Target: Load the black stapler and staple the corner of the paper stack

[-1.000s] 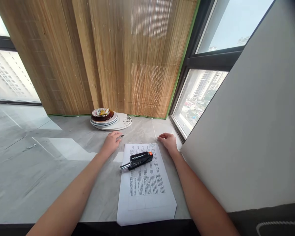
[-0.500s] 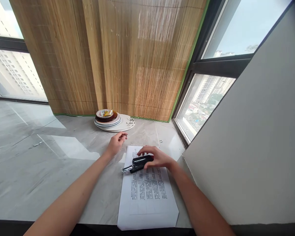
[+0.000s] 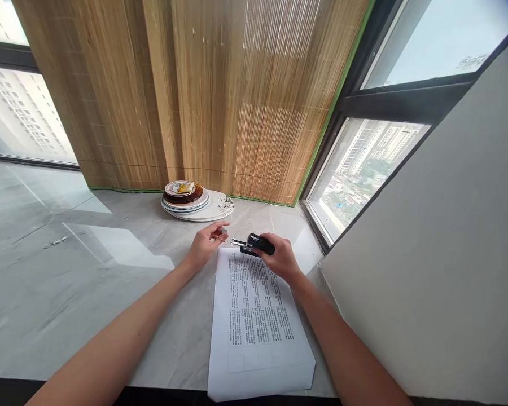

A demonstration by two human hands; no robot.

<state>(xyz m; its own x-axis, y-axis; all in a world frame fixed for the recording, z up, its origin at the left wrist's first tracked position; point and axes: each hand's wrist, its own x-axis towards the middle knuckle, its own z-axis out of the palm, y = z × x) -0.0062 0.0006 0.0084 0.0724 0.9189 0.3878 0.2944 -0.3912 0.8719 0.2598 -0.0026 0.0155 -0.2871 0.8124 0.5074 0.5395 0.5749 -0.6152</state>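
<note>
Stapler (image 3: 258,245) is in your right hand (image 3: 279,260), which is wrapped around its black body and holds it off the table (image 3: 88,282), just above the far edge of the paper (image 3: 258,321). Its metal front points left, toward your left hand (image 3: 206,246). That hand has thumb and fingertips pinched on a small piece (image 3: 223,230), pale and too small to identify, held just beside the stapler's front.

The main risk, as I judge it, is the narrow gap between your left fingertips and that metal front. A squeeze of the right hand at this distance could nip a finger. The pinch on the small piece looks light, so a slip could drop it onto the grey table, where it would be hard to spot. The paper lies loose, and its near end reaches the near edge of the table. A drag from either forearm could skew it or push it over that edge.

A stack of plates (image 3: 195,200) stands on the far side, beyond both hands and well apart from them. Behind it hangs a bamboo blind (image 3: 237,101), with a window (image 3: 364,163) to its right. A grey wall (image 3: 440,254) runs close along your right forearm and leaves that elbow little room to swing outward.
</note>
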